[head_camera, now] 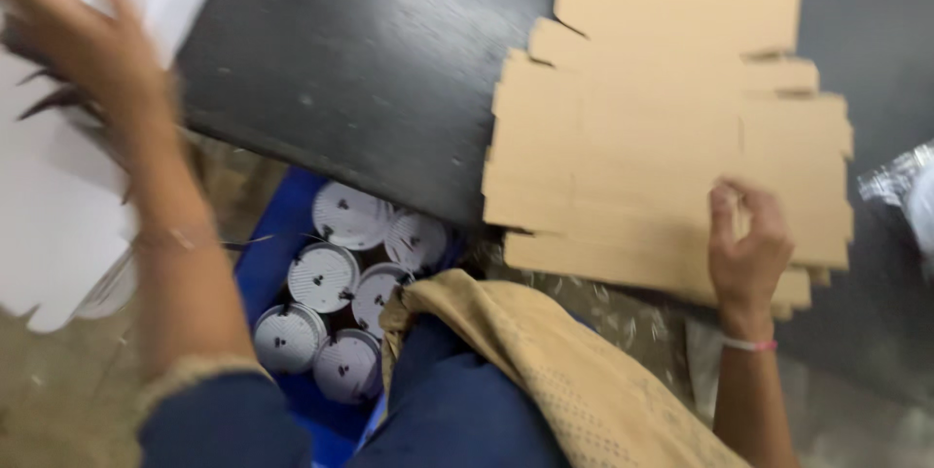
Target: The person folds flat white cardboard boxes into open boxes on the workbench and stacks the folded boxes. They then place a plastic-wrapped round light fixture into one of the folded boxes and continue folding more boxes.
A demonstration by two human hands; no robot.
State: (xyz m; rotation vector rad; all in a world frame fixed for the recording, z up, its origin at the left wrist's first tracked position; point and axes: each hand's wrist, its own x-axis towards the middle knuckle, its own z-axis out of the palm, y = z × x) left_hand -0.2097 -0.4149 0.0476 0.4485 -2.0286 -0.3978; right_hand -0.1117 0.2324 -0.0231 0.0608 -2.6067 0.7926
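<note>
Dark surface [370, 59] fills the top; our right hand [747, 249] has a closed grip on flat cardboard [671, 127]. Our left hand [83, 40] blurs upper left, grip unclear, above white lids [326, 278] in a blue bin [268, 254].

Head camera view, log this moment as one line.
left hand: raised, blurred, at white sheet | right hand: gripping cardboard stack edge | table: black | blue bin: round white lids

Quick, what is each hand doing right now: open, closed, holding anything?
Left hand: raised and blurred, against a white sheet; grip cannot be told.
Right hand: closed on the flat cardboard blank.
</note>
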